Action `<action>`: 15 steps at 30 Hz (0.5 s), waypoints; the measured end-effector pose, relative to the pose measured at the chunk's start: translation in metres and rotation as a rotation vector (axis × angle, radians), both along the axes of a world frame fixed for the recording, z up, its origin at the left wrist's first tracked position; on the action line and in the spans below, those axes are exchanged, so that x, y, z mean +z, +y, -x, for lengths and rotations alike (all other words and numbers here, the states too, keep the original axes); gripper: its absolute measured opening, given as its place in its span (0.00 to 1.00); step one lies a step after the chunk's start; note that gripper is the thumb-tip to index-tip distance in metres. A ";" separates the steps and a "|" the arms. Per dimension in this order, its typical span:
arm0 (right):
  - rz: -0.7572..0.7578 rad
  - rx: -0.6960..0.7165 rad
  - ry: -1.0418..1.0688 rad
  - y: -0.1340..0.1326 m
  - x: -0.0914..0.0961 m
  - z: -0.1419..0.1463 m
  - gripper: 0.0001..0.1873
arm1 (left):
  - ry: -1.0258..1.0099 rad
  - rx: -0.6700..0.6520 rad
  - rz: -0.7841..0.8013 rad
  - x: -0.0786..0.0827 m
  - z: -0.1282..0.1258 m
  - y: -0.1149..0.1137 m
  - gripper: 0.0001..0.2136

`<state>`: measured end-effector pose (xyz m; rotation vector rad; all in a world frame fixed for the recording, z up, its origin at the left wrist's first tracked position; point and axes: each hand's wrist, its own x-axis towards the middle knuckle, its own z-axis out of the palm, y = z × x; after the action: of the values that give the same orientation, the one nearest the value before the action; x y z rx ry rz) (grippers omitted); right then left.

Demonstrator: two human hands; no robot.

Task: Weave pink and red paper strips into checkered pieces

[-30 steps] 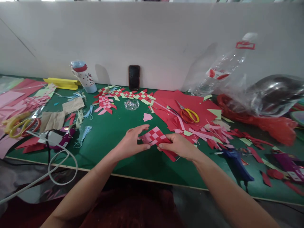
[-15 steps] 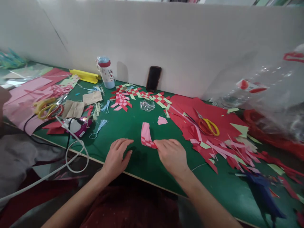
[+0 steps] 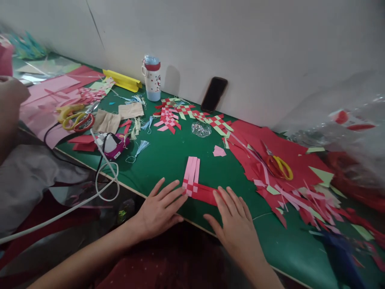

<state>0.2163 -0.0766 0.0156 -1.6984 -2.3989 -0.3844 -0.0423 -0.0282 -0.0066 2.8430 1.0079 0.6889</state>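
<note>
The left hand [image 3: 162, 206] lies flat on the green mat [image 3: 168, 154] at lower centre, fingers spread and gripping nothing. Its fingertips touch the woven corner of the paper weave [image 3: 195, 185]. The right hand [image 3: 237, 224], just right of it, is equally flat and open, its fingertips resting on the free end of the red strips.

The weave lies directly above both hands in the frame, between their fingertips, and makes an L. The pink strips run up the frame and the red strips run to the right. The left hand is nearer the woven corner, the right hand nearer the red ends. There is one such piece; the pink strips look like three or four, too close-set to count.

Further out are one small pink scrap [image 3: 219, 151], one dish of beads [image 3: 201, 128], one phone [image 3: 214, 94] leaning on the wall and one bottle [image 3: 152, 78]. One pair of yellow scissors [image 3: 281, 164] sits at the right, with more scissors [image 3: 75, 118] at the left. One glue gun [image 3: 112, 144] lies at left centre.
</note>
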 end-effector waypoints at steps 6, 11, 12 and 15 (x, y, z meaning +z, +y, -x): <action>-0.009 -0.030 0.066 0.008 -0.016 0.017 0.25 | 0.168 -0.045 -0.044 0.003 -0.014 0.006 0.34; 0.024 -0.055 0.074 0.017 -0.019 0.039 0.26 | 0.202 0.012 -0.042 0.004 -0.015 0.019 0.38; 0.025 -0.069 0.073 0.018 -0.020 0.042 0.26 | 0.209 0.007 -0.044 0.003 -0.015 0.021 0.38; 0.035 -0.095 0.069 0.019 -0.024 0.049 0.26 | 0.217 -0.008 -0.045 -0.003 -0.014 0.026 0.40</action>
<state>0.1678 -0.0575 -0.0082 -1.8152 -2.2960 -0.2939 -0.0288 -0.0021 -0.0100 3.0098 1.0179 0.4137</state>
